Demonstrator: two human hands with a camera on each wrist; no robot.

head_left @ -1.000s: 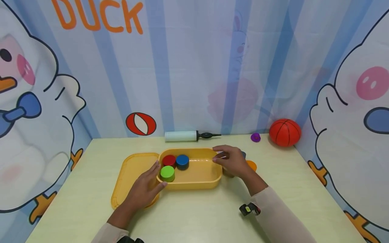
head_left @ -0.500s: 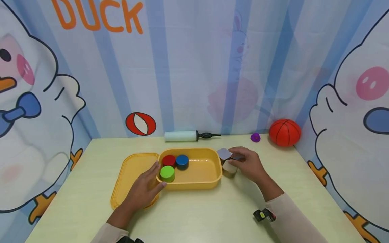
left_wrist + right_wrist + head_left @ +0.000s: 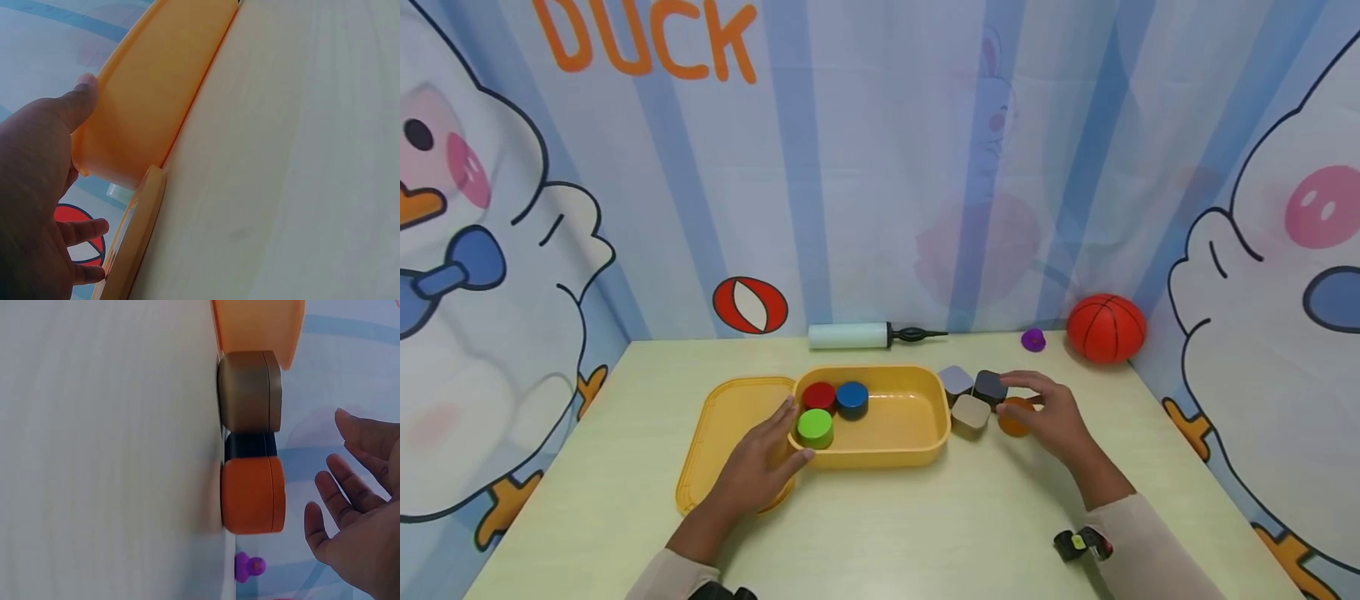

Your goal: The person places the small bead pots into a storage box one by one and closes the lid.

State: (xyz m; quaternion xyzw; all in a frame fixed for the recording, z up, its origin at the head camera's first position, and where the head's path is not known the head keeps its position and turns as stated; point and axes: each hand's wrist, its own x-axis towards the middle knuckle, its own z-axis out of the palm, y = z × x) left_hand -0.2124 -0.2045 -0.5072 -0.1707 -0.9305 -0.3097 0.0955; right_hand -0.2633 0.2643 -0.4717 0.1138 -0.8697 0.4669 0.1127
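Note:
A yellow rectangular plastic box (image 3: 902, 421) stands mid-table with three small round pieces at its left end: red (image 3: 819, 395), blue (image 3: 852, 398) and green (image 3: 816, 427). My left hand (image 3: 752, 467) rests against that end, fingers nearly straight, thumb at the rim. Right of the box sit rounded-square little containers: lavender (image 3: 956, 380), dark grey (image 3: 990, 387), beige (image 3: 972, 412) and orange (image 3: 1014, 422). Just above the orange one hovers my right hand (image 3: 1060, 421), its fingers parted and holding nothing; in the right wrist view, space shows between this hand (image 3: 369, 537) and the containers.
The yellow lid (image 3: 718, 446) lies left of the box, partly beneath the left forearm. Along the back edge are a pale hand pump (image 3: 848, 336), a small purple toy (image 3: 1033, 339) and a red toy basketball (image 3: 1107, 328). A printed duck curtain (image 3: 880, 167) closes off the back.
My right hand has moved from the box's right rim rightward, past the beige container, to over the orange one, uncovering the other containers. The left hand keeps its place.

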